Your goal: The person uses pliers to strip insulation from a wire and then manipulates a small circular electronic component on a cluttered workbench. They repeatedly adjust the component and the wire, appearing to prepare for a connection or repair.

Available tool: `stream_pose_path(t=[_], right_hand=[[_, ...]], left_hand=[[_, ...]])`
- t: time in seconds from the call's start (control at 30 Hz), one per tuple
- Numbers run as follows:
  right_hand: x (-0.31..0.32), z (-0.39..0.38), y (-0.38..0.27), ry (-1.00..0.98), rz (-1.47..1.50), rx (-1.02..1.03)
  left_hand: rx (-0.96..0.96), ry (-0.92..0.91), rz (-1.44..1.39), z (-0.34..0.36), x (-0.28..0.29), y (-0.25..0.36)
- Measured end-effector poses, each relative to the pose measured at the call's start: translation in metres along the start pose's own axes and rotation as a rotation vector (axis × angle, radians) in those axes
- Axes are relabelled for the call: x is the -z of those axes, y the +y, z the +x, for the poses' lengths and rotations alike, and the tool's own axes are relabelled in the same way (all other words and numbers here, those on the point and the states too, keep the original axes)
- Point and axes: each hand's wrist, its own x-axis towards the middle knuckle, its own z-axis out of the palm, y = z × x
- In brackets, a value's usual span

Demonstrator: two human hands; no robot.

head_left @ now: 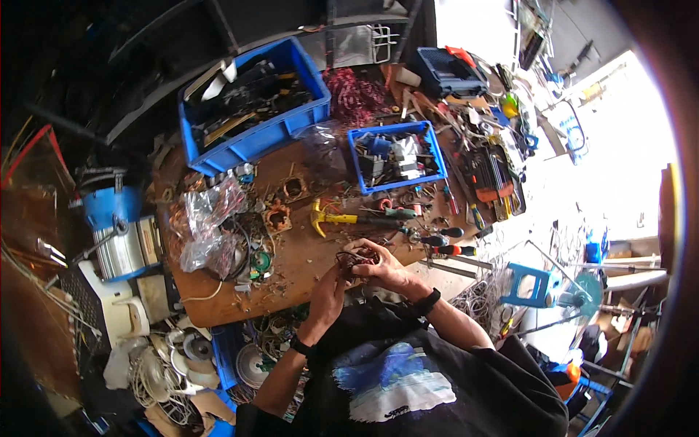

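Fingers hold dark wiry part; blue-white print on shirt.

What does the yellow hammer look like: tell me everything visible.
The hammer has a yellow head, apparently metal, and a handle yellow near the head and black farther along. It lies on the wooden-looking table, head leftward, handle running right. Neither the left hand nor the right hand touches it.

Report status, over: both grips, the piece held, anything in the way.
Left grip and right grip closed on small brown wiry piece. Piece partly hidden. Yellow-headed hammer lies just beyond, touching neither.
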Motion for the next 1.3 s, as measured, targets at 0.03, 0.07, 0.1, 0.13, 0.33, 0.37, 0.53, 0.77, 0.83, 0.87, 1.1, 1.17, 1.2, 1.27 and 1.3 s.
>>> stream_pose_path(t=[0.03,0.07,0.1,0.13,0.33,0.37,0.53,0.77,0.83,0.87,1.1,1.17,1.2,1.27,1.3], right_hand=[[0.006,-0.004,-0.001,0.012,0.017,-0.004],[0.016,-0.007,-0.005,0.026,-0.032,0.001],[0.025,-0.010,-0.006,0.035,-0.078,-0.002],[0.035,-0.012,-0.007,0.044,-0.124,-0.005],[0.060,-0.028,-0.027,0.052,-0.235,0.073],[0.061,-0.032,-0.031,0.047,-0.262,0.062],[0.065,-0.055,-0.037,0.005,-0.145,0.158],[0.060,-0.101,-0.063,0.062,-0.276,0.201],[0.053,-0.113,-0.067,0.072,-0.071,0.261],[0.051,-0.121,-0.066,0.086,0.032,0.297],[0.050,-0.198,-0.056,0.146,0.667,0.507],[0.048,-0.234,-0.050,0.239,0.747,0.588],[0.057,-0.248,-0.033,0.247,0.783,0.687],[0.061,-0.283,-0.016,0.329,0.880,0.773],[0.065,-0.303,-0.005,0.423,0.876,0.776]], left_hand=[[0.019,-0.001,-0.051,0.003,-0.007,0.009],[0.010,-0.015,0.017,0.009,-0.011,0.017],[0.008,-0.026,0.086,0.012,-0.013,0.025],[0.006,-0.037,0.154,0.016,-0.018,0.032],[-0.023,-0.053,0.157,0.026,-0.051,0.036],[-0.003,-0.077,0.148,0.027,-0.053,0.038],[0.091,-0.182,0.070,0.018,-0.063,0.075],[0.314,-0.329,-0.515,0.000,-0.067,0.104],[0.416,-0.288,-0.671,-0.005,-0.065,0.103],[0.372,-0.376,-0.533,-0.001,-0.060,0.102],[-0.004,-0.693,-0.180,0.004,-0.081,0.160],[0.034,-0.782,-0.256,0.000,-0.091,0.173],[0.130,-0.822,-0.265,-0.003,-0.095,0.178],[0.111,-0.849,-0.248,-0.003,-0.102,0.175],[0.052,-0.880,-0.243,-0.002,-0.106,0.177]])
